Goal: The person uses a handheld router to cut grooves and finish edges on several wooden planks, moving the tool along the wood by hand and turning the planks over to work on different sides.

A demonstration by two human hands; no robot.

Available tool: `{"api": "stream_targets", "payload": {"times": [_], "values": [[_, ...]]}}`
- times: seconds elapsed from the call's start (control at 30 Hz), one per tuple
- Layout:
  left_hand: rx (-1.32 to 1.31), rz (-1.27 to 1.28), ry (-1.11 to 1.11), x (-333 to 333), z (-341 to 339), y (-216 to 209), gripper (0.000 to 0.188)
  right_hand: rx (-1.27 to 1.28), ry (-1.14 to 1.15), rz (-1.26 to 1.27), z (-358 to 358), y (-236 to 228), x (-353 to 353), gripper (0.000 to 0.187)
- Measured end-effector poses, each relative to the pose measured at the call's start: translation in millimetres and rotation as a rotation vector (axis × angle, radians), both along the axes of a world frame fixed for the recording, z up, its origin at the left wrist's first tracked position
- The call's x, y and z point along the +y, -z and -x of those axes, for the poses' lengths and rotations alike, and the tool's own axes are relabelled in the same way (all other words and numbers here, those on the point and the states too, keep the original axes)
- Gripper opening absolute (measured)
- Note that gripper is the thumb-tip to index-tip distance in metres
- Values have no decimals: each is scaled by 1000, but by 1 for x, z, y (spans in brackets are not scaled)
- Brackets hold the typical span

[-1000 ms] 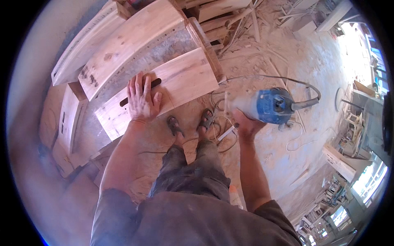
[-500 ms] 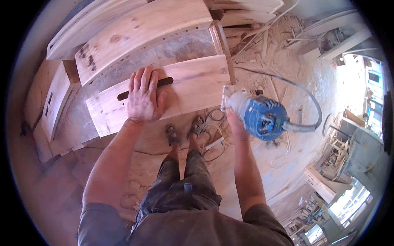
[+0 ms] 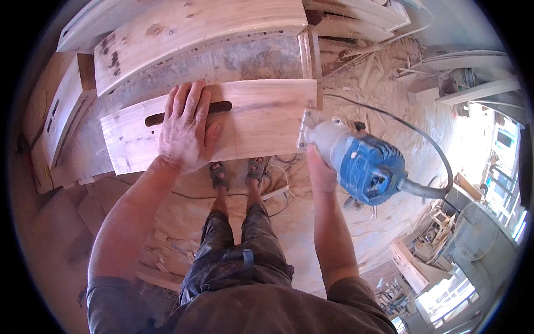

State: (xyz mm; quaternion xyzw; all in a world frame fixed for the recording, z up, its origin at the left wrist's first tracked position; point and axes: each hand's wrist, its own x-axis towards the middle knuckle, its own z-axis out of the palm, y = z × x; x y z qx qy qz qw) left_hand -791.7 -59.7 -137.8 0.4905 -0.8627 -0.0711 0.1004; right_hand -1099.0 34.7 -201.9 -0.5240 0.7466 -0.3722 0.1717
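A pale wooden board (image 3: 261, 119) with a long dark slot lies across the work surface in front of me. My left hand (image 3: 186, 125) rests flat on it, fingers stretched over the slot. My right hand (image 3: 321, 170) grips a blue trim router (image 3: 370, 170), whose body lies sideways. The router's clear base plate (image 3: 306, 129) sits at the right end of the board, against or very close to that edge; the bit is hidden. My right fingers are mostly hidden behind the router housing.
A larger wooden panel (image 3: 194, 33) stands beyond the board, and another slotted board (image 3: 67, 122) leans at the left. The router's cord (image 3: 409, 128) loops to the right. Wood offcuts (image 3: 367, 72) and sawdust cover the floor. My sandalled feet (image 3: 218, 173) are below the board's near edge.
The whole view has shifted and turned slightly. My left hand stays flat on the board, and the router stays at its right end, its body now angled a little more toward me.
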Motion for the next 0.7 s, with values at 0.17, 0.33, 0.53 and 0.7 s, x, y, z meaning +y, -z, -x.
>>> {"api": "stream_targets", "payload": {"times": [0.17,0.33,0.53,0.7], "values": [[28,-7,5,-1,-2,-3,63,19,-96,221,-16,-25,-69,80],[72,12,-14,-1,-1,-3,59,-293,-152,511,-23,-47,-137,81],[111,46,-36,-1,-5,0,55,-596,-3,455,-30,-66,-136,71],[132,62,-46,0,-6,1,54,-141,-16,106,-8,-31,-50,66]]}}
